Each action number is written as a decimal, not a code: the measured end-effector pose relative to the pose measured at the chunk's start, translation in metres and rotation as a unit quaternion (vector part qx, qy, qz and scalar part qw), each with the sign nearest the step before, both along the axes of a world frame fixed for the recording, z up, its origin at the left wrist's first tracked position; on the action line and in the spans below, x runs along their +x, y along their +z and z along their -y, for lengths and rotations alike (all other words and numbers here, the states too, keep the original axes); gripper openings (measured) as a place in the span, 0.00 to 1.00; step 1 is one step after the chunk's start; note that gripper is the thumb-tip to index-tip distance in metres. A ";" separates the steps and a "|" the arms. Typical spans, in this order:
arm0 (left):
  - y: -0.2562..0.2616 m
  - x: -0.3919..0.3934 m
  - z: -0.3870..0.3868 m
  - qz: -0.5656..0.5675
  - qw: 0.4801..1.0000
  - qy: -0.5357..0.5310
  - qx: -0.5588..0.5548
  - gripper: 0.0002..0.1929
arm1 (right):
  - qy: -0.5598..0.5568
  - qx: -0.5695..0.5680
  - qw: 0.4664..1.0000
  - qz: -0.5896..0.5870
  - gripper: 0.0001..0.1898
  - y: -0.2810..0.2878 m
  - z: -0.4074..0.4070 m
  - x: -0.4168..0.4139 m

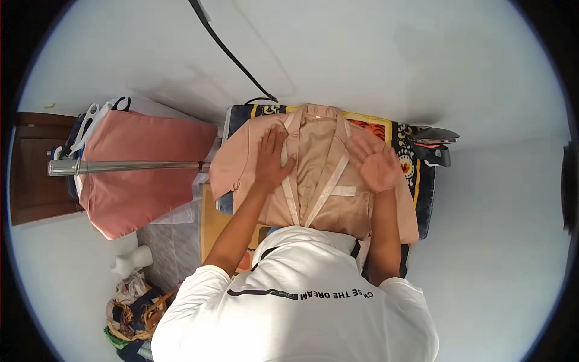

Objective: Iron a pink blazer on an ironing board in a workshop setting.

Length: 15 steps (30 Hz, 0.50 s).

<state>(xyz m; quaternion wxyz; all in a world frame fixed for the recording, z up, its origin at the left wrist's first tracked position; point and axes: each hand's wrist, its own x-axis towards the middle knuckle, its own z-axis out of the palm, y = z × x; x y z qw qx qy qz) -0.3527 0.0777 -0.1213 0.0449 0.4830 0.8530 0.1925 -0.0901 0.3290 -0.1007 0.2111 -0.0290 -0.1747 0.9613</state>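
Observation:
A light pink blazer (355,206) with satin-edged lapels lies front up on a patterned cloth (405,165) on a raised surface, its collar towards the wall. My left hand (272,156) rests flat on the blazer beside the lapel at picture left, fingers extended and nothing held. My right hand (374,165), slightly blurred, is over the other side of the chest with its palm turned up and fingers apart, holding nothing. A black clothes iron (434,135) stands at the right end of the patterned cloth.
At left, a metal garment rail (135,167) carries pink fabric (144,135) and hangers (87,126). A black cable (230,52) hangs down the wall. On the floor at lower left are a white mannequin part (133,260) and a heap of cloths around a basket (156,313).

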 end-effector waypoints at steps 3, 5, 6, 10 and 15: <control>-0.004 0.055 0.002 0.011 0.999 -0.039 0.005 0.53 | 0.202 -0.046 0.978 0.006 0.61 -0.025 0.034 -0.003; 0.005 0.080 -0.002 0.022 0.996 -0.012 -0.084 0.58 | 0.201 -0.109 0.972 0.058 0.64 -0.032 0.043 -0.008; 0.002 0.080 -0.003 0.004 0.992 0.007 -0.128 0.60 | 0.201 -0.167 0.960 0.100 0.68 -0.035 0.043 -0.012; 0.003 0.075 -0.005 0.011 0.987 0.003 -0.163 0.66 | 0.030 -0.129 0.987 0.089 0.67 -0.024 -0.009 -0.016; 0.004 0.071 0.007 0.018 0.987 -0.005 -0.161 0.70 | -0.052 -0.048 0.997 0.027 0.58 -0.002 0.006 -0.034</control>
